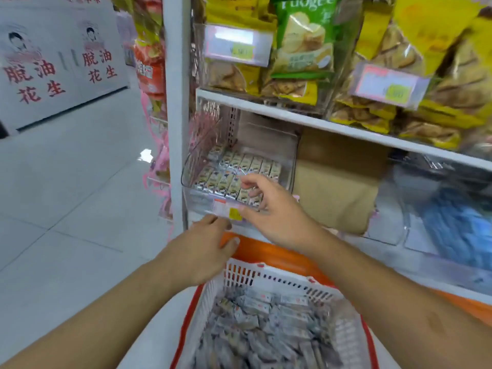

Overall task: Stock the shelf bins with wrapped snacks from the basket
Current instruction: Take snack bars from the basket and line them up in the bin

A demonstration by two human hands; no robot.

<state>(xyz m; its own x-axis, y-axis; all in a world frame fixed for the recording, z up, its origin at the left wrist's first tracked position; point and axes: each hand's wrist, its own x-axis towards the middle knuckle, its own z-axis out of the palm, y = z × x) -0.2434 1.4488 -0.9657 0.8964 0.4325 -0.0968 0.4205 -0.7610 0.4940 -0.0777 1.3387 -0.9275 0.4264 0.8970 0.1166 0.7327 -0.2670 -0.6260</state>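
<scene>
White shop shelving (306,121) holds a clear plastic bin (202,201) of neatly rowed wrapped snacks (239,169). The right hand (277,209) reaches over its front edge, fingers loosely spread; the left hand (205,243) rests relaxed below. A slotted white basket (266,278) holds loose snacks.

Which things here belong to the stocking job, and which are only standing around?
Part of the job:
- white basket of wrapped snacks
- clear shelf bin with rows of snacks
- right hand at the bin
- left hand near the bin's front

Just around:
- green chip bag
- yellow snack bags
- brown cardboard box
- peanut cartons
</scene>
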